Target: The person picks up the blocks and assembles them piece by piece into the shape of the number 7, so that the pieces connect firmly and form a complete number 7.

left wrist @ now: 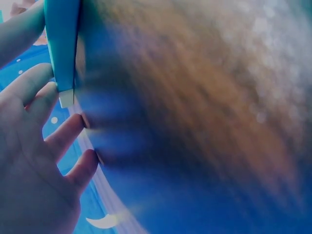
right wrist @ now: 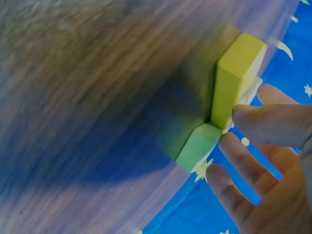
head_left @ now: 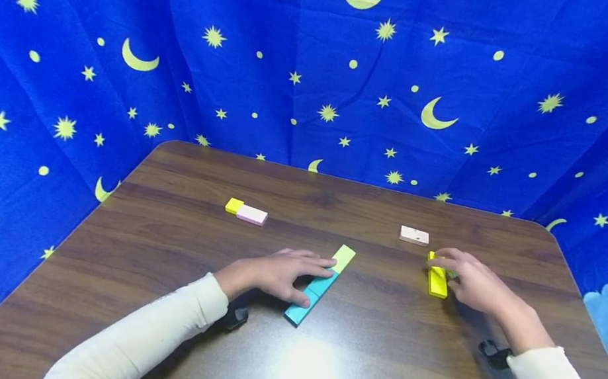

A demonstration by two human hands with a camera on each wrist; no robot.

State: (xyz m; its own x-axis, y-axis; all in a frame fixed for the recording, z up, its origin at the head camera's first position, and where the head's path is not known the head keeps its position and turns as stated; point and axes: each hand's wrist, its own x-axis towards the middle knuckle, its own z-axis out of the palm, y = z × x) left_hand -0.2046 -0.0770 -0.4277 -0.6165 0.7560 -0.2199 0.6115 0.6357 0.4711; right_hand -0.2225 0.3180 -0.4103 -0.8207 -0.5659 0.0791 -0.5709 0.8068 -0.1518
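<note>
My left hand [head_left: 282, 274] reaches over a row of flat blocks, its fingers and thumb touching the top and near edge. Two teal blocks [head_left: 317, 291] make up the near part, with a light green block [head_left: 345, 257] at the far end. In the left wrist view a teal block [left wrist: 63, 44] stands beside my loosely spread fingers [left wrist: 66, 136]. At the right, my right hand [head_left: 475, 282] pinches a yellow block [head_left: 437, 287] between thumb and fingers. A green block [right wrist: 199, 146] lies against the yellow one, mostly covered by this hand in the head view.
Back left on the brown wooden table [head_left: 180, 242], a small yellow block [head_left: 234, 206] touches a pale pink block [head_left: 252, 215]. A whitish block [head_left: 414, 235] with dark marks lies just beyond my right hand. A blue curtain [head_left: 284, 18] with stars and moons surrounds the table.
</note>
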